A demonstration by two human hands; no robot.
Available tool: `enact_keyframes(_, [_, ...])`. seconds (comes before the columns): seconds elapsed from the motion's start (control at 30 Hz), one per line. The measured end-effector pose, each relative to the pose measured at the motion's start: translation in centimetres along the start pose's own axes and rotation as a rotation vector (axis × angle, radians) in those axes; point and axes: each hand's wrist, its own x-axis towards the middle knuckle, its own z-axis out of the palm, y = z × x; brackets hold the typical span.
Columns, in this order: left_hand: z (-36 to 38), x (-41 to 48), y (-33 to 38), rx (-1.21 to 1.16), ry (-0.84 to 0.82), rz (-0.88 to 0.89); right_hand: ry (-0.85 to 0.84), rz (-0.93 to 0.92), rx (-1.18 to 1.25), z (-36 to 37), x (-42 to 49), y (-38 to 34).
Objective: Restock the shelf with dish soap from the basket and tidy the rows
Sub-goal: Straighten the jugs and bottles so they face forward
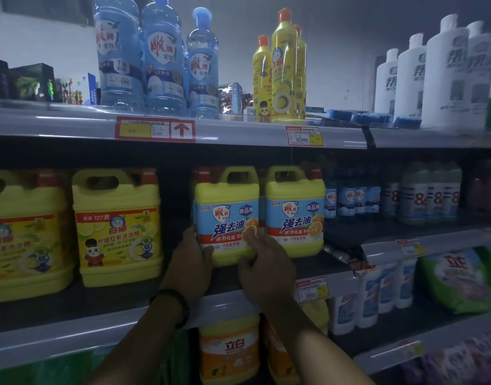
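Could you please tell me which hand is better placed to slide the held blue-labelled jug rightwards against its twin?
Probably the left hand: it grips the left flank of the jug, so it can push rightwards. The right hand grips the corner facing the twin jug and would likely be in the way.

I see a dim, bluish picture. The upper shelf edge catches faint glare; under it, deep shadow hides the far rows. The white bottles at right smear, and the picture's edges bow.
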Motion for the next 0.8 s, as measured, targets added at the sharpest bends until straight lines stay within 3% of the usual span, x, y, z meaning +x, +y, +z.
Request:
enact_keyframes(0.13, [0.1, -0.8, 0.8, 0.102, 0.119, 0.066, -0.019, 0.032, 0.175, -1.2, 0.7, -0.1])
enact_keyframes(0.23, [-0.1, -1.8, 2.1, 0.32, 0.217, 0.232, 0.113, 0.122, 0.288, -3.9, 2.4, 0.6])
enact_keyframes(0.37, [1.2, -2.3, 3.9, 0.62, 0.177, 0.365, 0.195, 0.322, 0.27, -8.0, 5.1, 3.7])
enact_keyframes(0.47, [2.3, -2.0, 4.1, 0.703, 0.114, 0.408, 0.099, 0.486, 0.278, -8.6, 7.0, 6.8])
enact_keyframes(0.57, [2.7, -1.6, 3.3, 0.693, 0.087, 0.393, 0.027, 0.492, 0.325, -5.3, 9.6, 13.1])
enact_keyframes(0.8, [2.8, -1.5, 3.1, 0.68, 0.086, 0.386, -0.169, 0.535, 0.533, -7.5, 9.8, 9.8])
